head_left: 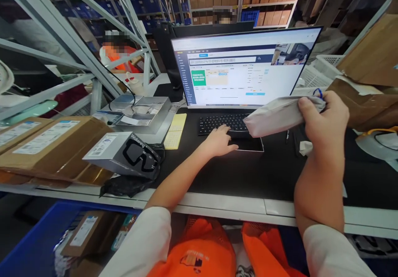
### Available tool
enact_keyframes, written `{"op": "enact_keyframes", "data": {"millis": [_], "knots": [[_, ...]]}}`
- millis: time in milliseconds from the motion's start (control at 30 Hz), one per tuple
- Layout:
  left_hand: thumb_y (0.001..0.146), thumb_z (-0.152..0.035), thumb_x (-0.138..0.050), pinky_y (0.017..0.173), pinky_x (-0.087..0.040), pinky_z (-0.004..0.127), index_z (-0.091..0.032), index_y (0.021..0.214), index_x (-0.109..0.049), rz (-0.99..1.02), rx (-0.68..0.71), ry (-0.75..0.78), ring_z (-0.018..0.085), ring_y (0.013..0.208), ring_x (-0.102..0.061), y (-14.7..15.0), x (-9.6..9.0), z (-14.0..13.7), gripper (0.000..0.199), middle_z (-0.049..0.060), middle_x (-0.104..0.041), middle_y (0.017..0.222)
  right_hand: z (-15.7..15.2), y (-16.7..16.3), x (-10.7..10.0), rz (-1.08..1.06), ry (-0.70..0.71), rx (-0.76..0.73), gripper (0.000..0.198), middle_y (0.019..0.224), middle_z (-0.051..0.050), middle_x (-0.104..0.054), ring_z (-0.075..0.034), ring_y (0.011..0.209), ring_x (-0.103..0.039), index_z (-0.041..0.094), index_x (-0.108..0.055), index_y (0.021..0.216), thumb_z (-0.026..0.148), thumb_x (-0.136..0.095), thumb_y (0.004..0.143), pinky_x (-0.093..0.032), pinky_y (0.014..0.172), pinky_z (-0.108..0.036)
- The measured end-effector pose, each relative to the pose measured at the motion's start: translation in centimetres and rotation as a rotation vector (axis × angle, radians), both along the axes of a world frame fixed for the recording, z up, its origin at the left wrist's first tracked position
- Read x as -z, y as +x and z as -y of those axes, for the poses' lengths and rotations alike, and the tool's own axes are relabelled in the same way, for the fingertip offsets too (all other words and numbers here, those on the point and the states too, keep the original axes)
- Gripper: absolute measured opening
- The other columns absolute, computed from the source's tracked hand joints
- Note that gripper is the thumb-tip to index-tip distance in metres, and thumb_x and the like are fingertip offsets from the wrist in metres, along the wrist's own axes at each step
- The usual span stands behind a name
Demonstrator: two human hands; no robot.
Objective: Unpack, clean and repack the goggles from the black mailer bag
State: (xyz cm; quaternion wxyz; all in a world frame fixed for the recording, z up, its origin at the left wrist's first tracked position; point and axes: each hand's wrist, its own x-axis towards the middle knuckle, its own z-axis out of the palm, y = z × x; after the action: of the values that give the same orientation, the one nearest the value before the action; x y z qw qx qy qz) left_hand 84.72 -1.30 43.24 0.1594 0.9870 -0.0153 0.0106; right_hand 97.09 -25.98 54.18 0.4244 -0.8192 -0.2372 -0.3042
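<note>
My right hand (326,115) pinches the end of a soft whitish pouch (276,115) and holds it up in front of the monitor's lower right corner. A small blue loop (317,92) sticks up at the pinched end; what is inside the pouch is hidden. My left hand (220,141) lies palm down with its fingers apart, fingertips on the black keyboard (207,124). Partly under the pouch and beside my left thumb sits a shallow dark box (251,145) with a pale edge. The lit monitor (217,94) stands behind the keyboard.
A yellow notepad (175,132) and a grey goggles box (121,154) on black plastic lie left, near brown cartons (62,140). An open grey tray (155,119) holds papers. Cartons (370,57) are stacked right. A blue bin (40,244) is below left. Two people are beyond the desk.
</note>
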Motion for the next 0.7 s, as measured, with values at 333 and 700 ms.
{"op": "enact_keyframes", "data": {"millis": [333, 700], "knots": [[0.09, -0.032, -0.065, 0.111, -0.046, 0.042, -0.019, 0.077, -0.054, 0.446, 0.012, -0.586, 0.025, 0.123, -0.062, 0.6, 1.0, -2.9, 0.021, 0.015, -0.065, 0.129, -0.8, 1.3, 0.6, -0.132, 0.086, -0.125, 0.022, 0.076, -0.002, -0.063, -0.015, 0.073, -0.052, 0.017, -0.066, 0.085, 0.037, -0.074, 0.084, -0.035, 0.069, -0.03], [0.09, -0.04, -0.074, 0.118, -0.042, 0.053, -0.022, 0.073, -0.044, 0.876, -0.087, -0.409, 0.03, 0.133, -0.061, -11.5, -5.5, -3.1, 0.039, 0.01, -0.071, 0.123, -0.6, 3.5, 1.5, -0.005, 0.41, -0.145, 0.022, 0.07, 0.003, -0.047, -0.01, 0.063, -0.039, 0.014, -0.059, 0.082, 0.033, -0.071, 0.083, -0.032, 0.063, -0.028]]}}
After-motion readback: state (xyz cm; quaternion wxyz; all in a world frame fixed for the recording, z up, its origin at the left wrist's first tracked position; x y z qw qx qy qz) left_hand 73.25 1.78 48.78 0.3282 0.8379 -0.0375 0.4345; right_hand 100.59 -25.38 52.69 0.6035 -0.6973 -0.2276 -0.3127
